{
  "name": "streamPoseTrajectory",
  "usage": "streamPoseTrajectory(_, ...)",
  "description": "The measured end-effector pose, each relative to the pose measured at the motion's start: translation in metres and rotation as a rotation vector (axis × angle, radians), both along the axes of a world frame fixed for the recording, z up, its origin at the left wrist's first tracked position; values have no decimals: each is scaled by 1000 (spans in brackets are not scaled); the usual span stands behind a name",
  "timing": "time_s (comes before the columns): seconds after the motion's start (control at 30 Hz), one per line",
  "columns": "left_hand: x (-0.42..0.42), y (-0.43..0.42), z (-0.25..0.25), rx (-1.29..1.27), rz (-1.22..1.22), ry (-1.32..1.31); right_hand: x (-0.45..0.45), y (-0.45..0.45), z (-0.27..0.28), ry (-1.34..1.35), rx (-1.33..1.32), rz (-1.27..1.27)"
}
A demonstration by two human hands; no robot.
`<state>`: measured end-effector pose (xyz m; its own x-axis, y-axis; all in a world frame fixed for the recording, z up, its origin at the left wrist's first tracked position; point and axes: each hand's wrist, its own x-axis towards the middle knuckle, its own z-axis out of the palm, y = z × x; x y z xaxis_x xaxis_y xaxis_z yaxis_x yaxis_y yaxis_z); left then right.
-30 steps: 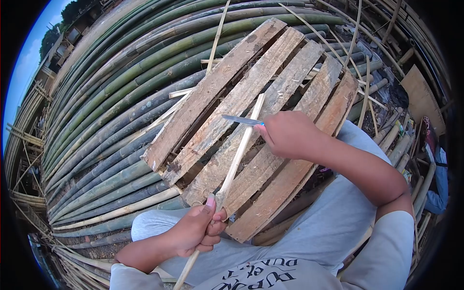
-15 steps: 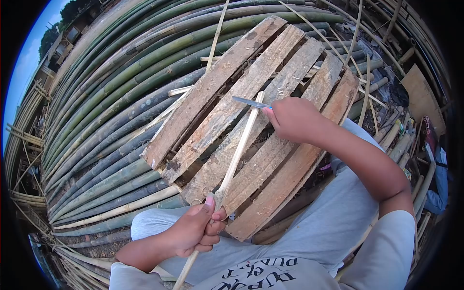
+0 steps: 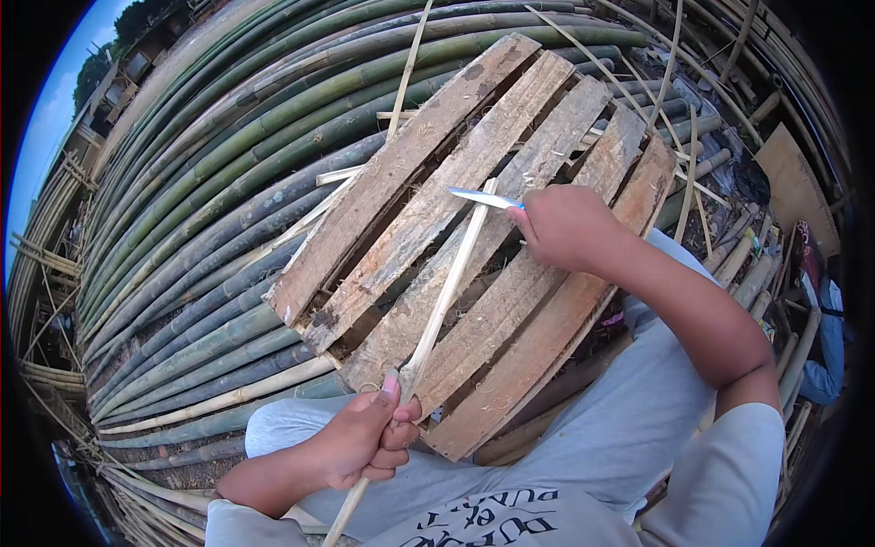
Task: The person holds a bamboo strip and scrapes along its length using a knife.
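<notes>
with fingers of the left hand (image 3: 365, 438) curled tight, lower left of centre, grips a pale strip (image 3: 449, 287) slanting through mid-frame. with the right hand (image 3: 563, 226) closed, right of centre, holds a knife (image 3: 476, 196) across the strip's upper end. sits at a 5-slat wooden platform (image 3: 392, 255), near green poles (image 3: 228, 173) at upper left.

Partly legible "DUPO" (image 3: 516, 529), "et" (image 3: 476, 517) on shirt (image 3: 583, 521)
</notes>
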<state>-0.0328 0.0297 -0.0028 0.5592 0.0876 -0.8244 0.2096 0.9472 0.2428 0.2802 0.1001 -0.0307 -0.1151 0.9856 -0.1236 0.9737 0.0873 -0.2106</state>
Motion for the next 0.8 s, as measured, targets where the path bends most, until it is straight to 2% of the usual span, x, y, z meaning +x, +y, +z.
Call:
streamPoseTrajectory(0.07, 2, 1, 2, 27, -6, -20, -11, -12, -2, 46, 20, -26)
streamPoseTrajectory(0.13, 5, -1, 7, 5, 15, 27, -38, -39, 5, 172, -38, 273)
streamPoseTrajectory(0.17, 6, -1, 7, 3, 18, 33, -38, -40, 3, 114, -42, 284)
streamPoseTrajectory(0.2, 7, -1, 6, 19, 7, 37, -30, -33, -2, 123, -49, 283)
streamPoseTrajectory(0.27, 6, -4, 4, 30, 0, 35, -8, -10, -8, 88, -32, 17)
streamPoseTrajectory(0.3, 4, -3, 3, 7, 7, 9, -15, -14, -1, 161, -97, -22)
streamPoseTrajectory(0.33, 4, -2, 2, -11, 14, -19, -28, -25, 3, 156, -93, -22)
streamPoseTrajectory(0.4, 5, -2, 2, -3, 17, -13, -51, -49, 3, 249, -127, 290)
streamPoseTrajectory(0.47, 5, -3, 1, -6, 8, 9, -35, -36, -3, 224, -71, 288)
streamPoseTrajectory(0.53, 6, -4, 1, 18, 6, 11, -18, -12, -2, 140, -61, 26)
streamPoseTrajectory(0.57, 6, -5, 2, 20, 3, 9, -21, -13, -2, 179, -98, -23)
streamPoseTrajectory(0.6, 6, -4, 4, 16, -1, 21, -31, -22, 0, 175, -88, -26)
streamPoseTrajectory(0.67, 8, -3, 4, 13, 2, 37, -51, -46, 2, 302, -105, 262)
streamPoseTrajectory(0.7, 9, -3, 1, 30, 3, 35, -48, -44, 2, 183, -109, 258)
streamPoseTrajectory(0.8, 11, -3, -5, 68, 5, 56, -43, -33, 1, 251, -71, 225)
